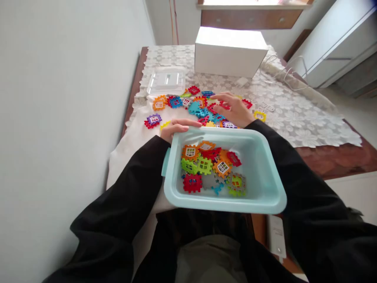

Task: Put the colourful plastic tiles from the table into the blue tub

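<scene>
A pale blue tub (225,205) sat in the middle of the frame with bright toy pieces (192,183) inside. The left hand (176,127) touched its upper left rim; I couldn't tell if it gripped. The right hand (234,110), fingers loosely apart, was over more pieces (194,108) on the worktop (326,157).

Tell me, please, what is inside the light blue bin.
The light blue bin holds orange, green, red, blue and grey notched pieces, several with white window inserts. Many overlap, so whatever lies beneath them is hidden.
</scene>
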### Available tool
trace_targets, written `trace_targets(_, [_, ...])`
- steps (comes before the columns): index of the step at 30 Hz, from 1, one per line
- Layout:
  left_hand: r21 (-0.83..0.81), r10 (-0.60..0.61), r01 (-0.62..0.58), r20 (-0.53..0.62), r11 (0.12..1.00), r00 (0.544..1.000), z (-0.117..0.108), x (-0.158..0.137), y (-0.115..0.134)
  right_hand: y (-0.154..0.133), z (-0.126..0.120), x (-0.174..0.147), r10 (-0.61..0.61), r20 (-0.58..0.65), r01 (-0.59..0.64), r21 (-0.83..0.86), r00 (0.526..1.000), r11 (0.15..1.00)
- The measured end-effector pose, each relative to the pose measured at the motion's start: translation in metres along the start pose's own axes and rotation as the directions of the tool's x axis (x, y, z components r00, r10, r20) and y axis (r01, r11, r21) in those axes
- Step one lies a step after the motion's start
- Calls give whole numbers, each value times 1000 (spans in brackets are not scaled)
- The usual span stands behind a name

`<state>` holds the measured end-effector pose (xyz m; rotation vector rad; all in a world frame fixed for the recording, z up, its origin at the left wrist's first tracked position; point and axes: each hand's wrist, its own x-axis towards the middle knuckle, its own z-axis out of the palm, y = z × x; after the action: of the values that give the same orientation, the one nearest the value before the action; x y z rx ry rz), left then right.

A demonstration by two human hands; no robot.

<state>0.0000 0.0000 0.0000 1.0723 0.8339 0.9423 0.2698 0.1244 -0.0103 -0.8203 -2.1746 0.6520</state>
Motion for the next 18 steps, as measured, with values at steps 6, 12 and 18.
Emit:
trace_targets(6, [-35,-53,52,-29,998,998,0,1,-2,17,52,-11,-145,212,192,-220,967,956])
trace_targets(12, [-82,-76,72,-54,994,996,3,-1,-3,12,50,-26,-244,238,308,-287,940,907])
trace_targets(18, [-51,-85,80,-113,996,990,3,-8,-7,0,57,-35,-106,272,213,-403,956,890])
